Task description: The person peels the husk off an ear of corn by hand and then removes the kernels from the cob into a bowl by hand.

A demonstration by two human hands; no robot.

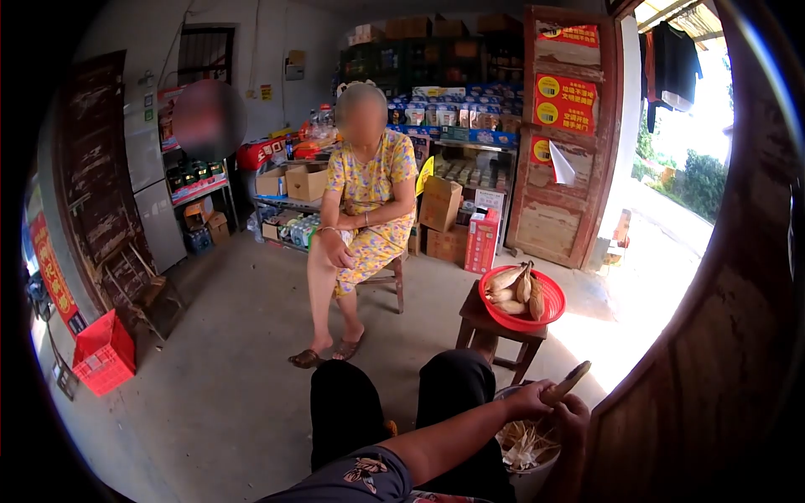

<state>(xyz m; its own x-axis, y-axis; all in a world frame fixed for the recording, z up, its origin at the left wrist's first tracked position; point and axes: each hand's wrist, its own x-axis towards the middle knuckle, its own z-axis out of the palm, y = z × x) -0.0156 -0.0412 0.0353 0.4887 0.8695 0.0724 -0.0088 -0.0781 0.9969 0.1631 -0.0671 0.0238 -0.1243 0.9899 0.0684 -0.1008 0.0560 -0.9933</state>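
Observation:
Low on the right, my left hand (525,402) is closed round an ear of corn (568,382) in a pale dry husk, its dark tip pointing up and to the right. My right hand (573,417) is against the lower part of the ear, fingers bent; exactly what they pinch is hard to make out. Below both hands a bowl (547,463) holds torn, straw-coloured husks (527,443). Just beyond, a red plastic basket (556,317) with several husked-over ears of corn (524,290) rests on a dark wooden stool (495,329).
A person (373,189) in a yellow patterned outfit sits facing me. A red crate (102,356) and a wooden chair (144,281) are at left. Shelves of packaged goods (453,109) line the back. A wooden door edge (671,369) is close on my right.

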